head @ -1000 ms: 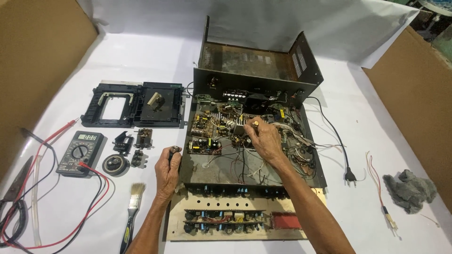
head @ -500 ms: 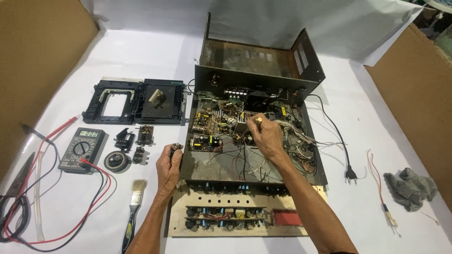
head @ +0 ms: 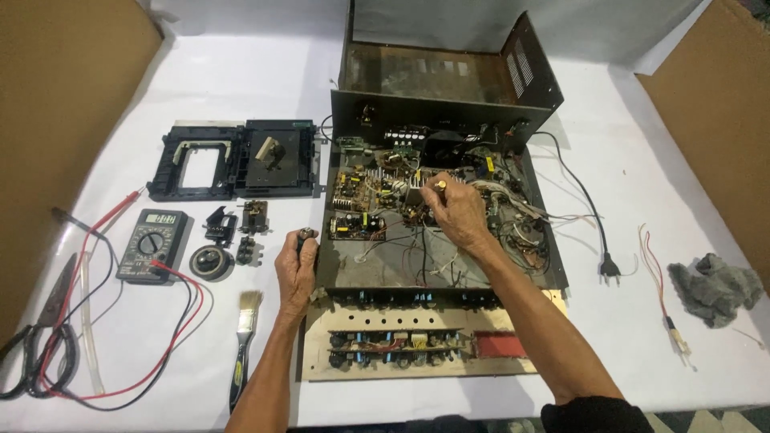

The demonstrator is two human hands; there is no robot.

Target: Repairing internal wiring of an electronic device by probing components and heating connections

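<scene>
At the middle of the white bench [head: 200, 96], an opened amplifier chassis [head: 437, 216] is lying with its circuit boards and wiring exposed. Over those boards the right hand [head: 457, 212] is reaching in, its fingers pinched together on a small brass-coloured part [head: 440, 185] near the centre of the chassis. At the chassis's left edge the left hand [head: 296, 269] is resting, curled tight around a small dark knob-like piece [head: 305, 235].

Just in front of the chassis, a wooden front panel [head: 417, 345] with rows of controls is lying flat. Behind it, the black metal cover [head: 449, 68] is standing open. To the left of the chassis are sitting a black plastic frame [head: 233, 159], a few small dark parts [head: 241, 232] and a round knob [head: 211, 261]; farther left, a multimeter [head: 152, 244] with red and black leads, and scissors [head: 36, 345] at the far edge. A paintbrush [head: 245, 341] is lying beside the left forearm. To the right of the chassis, a black power cord [head: 589, 216] is trailing out to its plug, with loose wires [head: 662, 297] and a grey rag [head: 714, 285] beyond.
</scene>
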